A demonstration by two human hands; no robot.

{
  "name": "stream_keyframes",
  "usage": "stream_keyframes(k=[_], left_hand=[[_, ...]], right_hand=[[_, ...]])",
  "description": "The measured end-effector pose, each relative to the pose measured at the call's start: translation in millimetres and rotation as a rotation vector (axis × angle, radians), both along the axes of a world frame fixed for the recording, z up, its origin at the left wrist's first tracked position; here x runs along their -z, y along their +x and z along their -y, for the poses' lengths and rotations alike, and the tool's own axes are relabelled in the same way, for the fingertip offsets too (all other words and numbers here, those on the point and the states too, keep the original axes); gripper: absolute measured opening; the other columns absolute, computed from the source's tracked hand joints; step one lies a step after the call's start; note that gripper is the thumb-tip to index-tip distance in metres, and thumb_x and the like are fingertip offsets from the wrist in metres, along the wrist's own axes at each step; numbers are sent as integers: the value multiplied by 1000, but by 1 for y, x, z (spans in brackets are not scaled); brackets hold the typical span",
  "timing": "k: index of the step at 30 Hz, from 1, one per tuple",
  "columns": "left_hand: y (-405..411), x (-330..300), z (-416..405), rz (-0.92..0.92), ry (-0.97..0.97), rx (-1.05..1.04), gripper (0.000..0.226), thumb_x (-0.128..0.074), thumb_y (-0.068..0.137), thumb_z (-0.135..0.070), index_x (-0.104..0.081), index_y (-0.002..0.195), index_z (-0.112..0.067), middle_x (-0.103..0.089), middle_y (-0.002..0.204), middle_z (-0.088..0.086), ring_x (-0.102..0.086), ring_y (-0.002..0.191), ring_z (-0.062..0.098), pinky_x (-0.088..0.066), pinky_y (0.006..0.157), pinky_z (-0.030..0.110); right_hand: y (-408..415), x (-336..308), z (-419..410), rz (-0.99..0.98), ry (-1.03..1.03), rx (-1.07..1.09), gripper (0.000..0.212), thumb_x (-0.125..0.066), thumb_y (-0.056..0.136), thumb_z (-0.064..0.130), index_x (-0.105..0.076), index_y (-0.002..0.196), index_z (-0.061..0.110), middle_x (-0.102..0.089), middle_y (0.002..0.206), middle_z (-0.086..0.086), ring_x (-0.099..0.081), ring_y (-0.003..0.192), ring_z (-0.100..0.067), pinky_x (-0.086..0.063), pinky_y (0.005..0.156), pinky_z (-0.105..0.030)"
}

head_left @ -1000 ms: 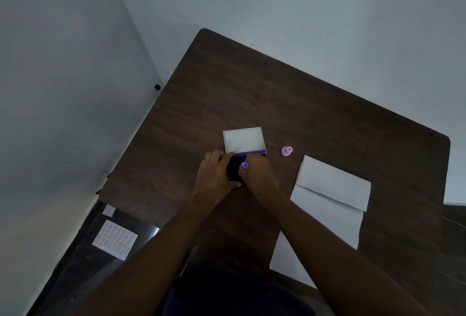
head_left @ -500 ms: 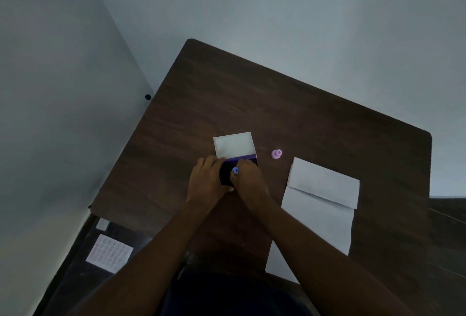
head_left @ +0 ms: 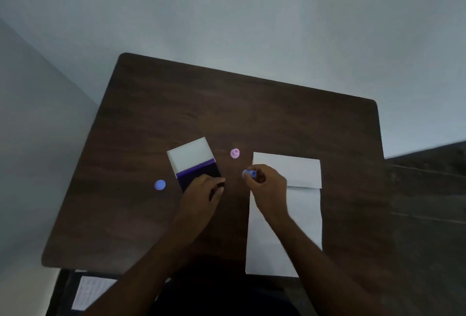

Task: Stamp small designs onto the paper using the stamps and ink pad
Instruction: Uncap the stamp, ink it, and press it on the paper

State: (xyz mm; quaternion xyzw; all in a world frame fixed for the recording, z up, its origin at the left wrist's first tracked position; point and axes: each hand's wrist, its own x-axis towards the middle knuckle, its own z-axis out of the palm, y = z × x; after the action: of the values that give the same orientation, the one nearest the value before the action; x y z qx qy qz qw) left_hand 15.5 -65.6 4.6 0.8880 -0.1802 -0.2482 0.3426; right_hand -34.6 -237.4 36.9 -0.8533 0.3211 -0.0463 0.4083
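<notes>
Looking down from left to right across my dark brown wooden table (head_left: 252,114), I see first a white printed sheet (head_left: 93,291) lying on the floor below the table's near left corner. On the table's left part sits a small round blue stamp (head_left: 160,185), alone and just beside the open ink pad case (head_left: 194,162), whose white lid is folded back away from me and whose dark purple pad faces up. My left hand (head_left: 201,197) lies flat on the pad's near edge with the fingers spread loosely and curled around nothing. Beyond the case's right side stands a small pink knob-shaped stamp (head_left: 235,153), apart from everything else. My right hand (head_left: 268,189) is closed, thumb and fingers pinching a small blue stamp (head_left: 248,173) that pokes out leftward from my fingertips, held over the left edge of the long white paper (head_left: 305,214). That paper lies on the table's right half with its far end folded over toward me, and I can make out no marks on it in this dim light.
</notes>
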Motion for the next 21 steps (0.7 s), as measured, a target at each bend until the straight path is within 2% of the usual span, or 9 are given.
stream_keyframes(k=[4,9,12,14,15,18,21], left_hand=[[-2,-4,46,25,-115,46,26,-50,93,-28,-62,116,-28,-64,113,-2,-58,104,13,-39,86,17],[1,11,84,68,-36,54,28,-48,93,-28,-62,117,-24,-62,117,2,-56,108,18,-43,93,29],[-4,26,96,-34,186,28,41,-49,95,-32,-49,134,-18,-50,139,5,-46,126,20,-28,109,29],[-6,34,100,-13,177,-28,44,-51,94,-33,-49,134,-15,-51,138,5,-48,125,20,-28,108,27],[-7,35,101,14,164,-45,44,-51,94,-33,-50,133,-14,-53,137,5,-49,123,20,-29,107,26],[-4,37,107,56,182,-49,45,-52,93,-36,-51,133,-15,-55,135,5,-50,121,21,-30,106,28],[2,35,113,97,193,4,42,-53,93,-37,-54,130,-17,-57,130,8,-52,118,23,-34,105,31]], right_hand=[[-8,5,33,-45,-40,63,21,-71,80,29,-71,93,13,-71,87,-2,-60,75,-10,-49,73,-22],[-3,14,58,-106,-71,36,25,-69,83,27,-69,97,8,-71,91,-9,-56,75,-12,-45,73,-22],[7,20,68,-154,-108,18,27,-69,82,31,-70,99,10,-70,94,-7,-51,73,-6,-35,66,-8],[14,24,73,-171,-142,-13,26,-70,81,30,-71,100,12,-69,98,-5,-48,74,-3,-27,65,-1],[17,26,75,-177,-151,-31,26,-70,82,29,-70,101,12,-68,101,-5,-49,77,-3,-28,68,-1],[26,32,78,-204,-130,-68,28,-67,84,27,-67,106,10,-67,111,-7,-56,90,-12,-38,86,-16],[33,37,78,-238,-91,-113,30,-65,85,25,-64,110,9,-64,117,-9,-58,101,-20,-39,94,-25]])
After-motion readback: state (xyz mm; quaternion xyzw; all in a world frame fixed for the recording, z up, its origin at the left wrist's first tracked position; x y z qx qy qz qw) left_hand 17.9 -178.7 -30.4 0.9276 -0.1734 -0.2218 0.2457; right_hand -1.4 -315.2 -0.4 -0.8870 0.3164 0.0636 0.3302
